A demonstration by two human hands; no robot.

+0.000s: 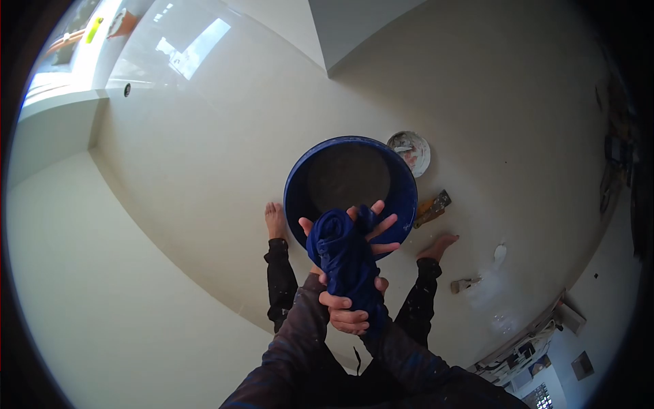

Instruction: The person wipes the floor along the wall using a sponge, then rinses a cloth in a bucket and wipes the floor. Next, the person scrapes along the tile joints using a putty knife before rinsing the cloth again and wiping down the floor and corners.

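A dark blue cloth [346, 255], bunched and rolled into a thick bundle, is held up over the near side of a blue bucket [298, 178]. My right hand [349, 315] wraps round the cloth's lower part, fingers curled over it from the left. Beneath the upper part, my left hand [385, 232] lies with its fingers spread and its thumb out to the left; the cloth covers its palm. Murky grey-brown liquid [349, 170] shows inside the bucket.
A white, stained round tub or lid [411, 153] lies against the bucket's far right side. Beside the bucket is a yellowish tool with a dark end [432, 208]. My bare feet flank the bucket. A small scraper-like item [465, 285] lies right; a wall corner [328, 71] juts in ahead.
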